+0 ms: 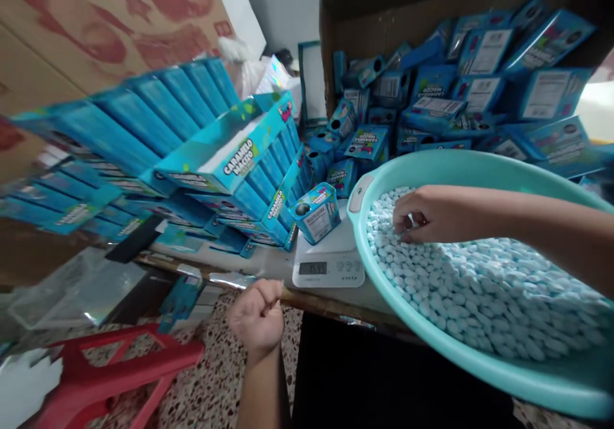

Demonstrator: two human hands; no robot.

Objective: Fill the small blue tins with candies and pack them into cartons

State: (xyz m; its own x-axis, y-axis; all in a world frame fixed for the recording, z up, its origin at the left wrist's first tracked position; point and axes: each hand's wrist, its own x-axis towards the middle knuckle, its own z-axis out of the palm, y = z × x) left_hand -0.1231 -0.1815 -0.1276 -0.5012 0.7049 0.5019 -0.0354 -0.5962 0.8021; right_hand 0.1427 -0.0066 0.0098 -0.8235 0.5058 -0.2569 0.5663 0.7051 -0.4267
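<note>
My right hand (pixel 425 215) reaches into a big turquoise basin (pixel 455 163) and pinches at the pale blue candies (pixel 480 288) that fill it. My left hand (pixel 256 317) hangs near the table's front edge in a loose fist; whether it holds anything cannot be told. A small blue carton (pixel 316 211) stands open on a white digital scale (pixel 329 259) between my two hands.
Stacked blue display boxes (pixel 192 141) marked "Caramelo Macizo" fill the table's left. A cardboard box (pixel 384 7) behind holds several loose small blue cartons (pixel 480 90). A red plastic stool (pixel 110 368) stands on the speckled floor at lower left. Clear plastic wrap (pixel 71 291) lies nearby.
</note>
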